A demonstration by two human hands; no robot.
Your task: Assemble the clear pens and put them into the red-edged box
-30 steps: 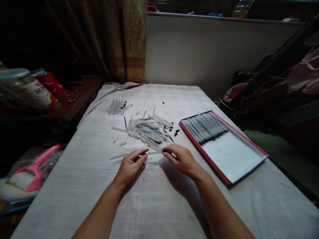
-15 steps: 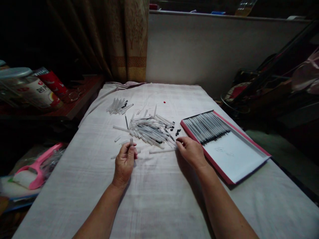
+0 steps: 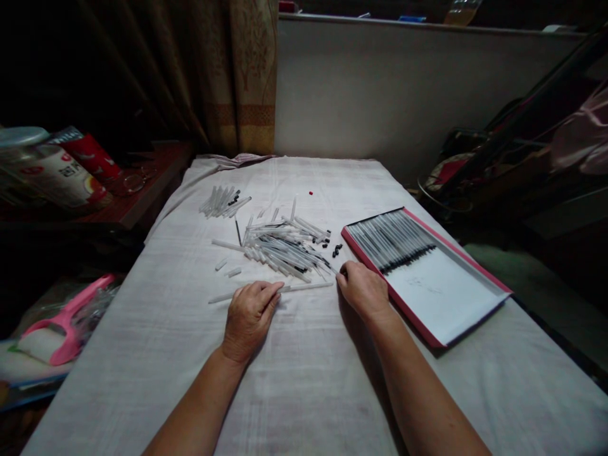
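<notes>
My left hand (image 3: 249,313) rests palm down on the white cloth, fingers curled, its fingertips touching a clear pen tube (image 3: 308,286) that lies flat. My right hand (image 3: 363,291) is at the near right edge of a loose pile of clear pen tubes and refills (image 3: 285,247), with thumb and forefinger pinched together on something too small to make out. Several small black caps (image 3: 337,250) lie just beyond it. A red-edged tray (image 3: 475,278) to the right holds a row of finished pens (image 3: 392,240).
A smaller bundle of tubes (image 3: 223,202) lies farther back left, and a tiny red bead (image 3: 310,192) sits near the middle. A side shelf at left carries jars (image 3: 52,174). A pink roller (image 3: 61,323) lies low left. Dark clutter stands to the right.
My left hand, which held a short tube upright half a second ago, has dropped flat onto the cloth by the long tube. My right hand has stayed at the pile's near edge.
</notes>
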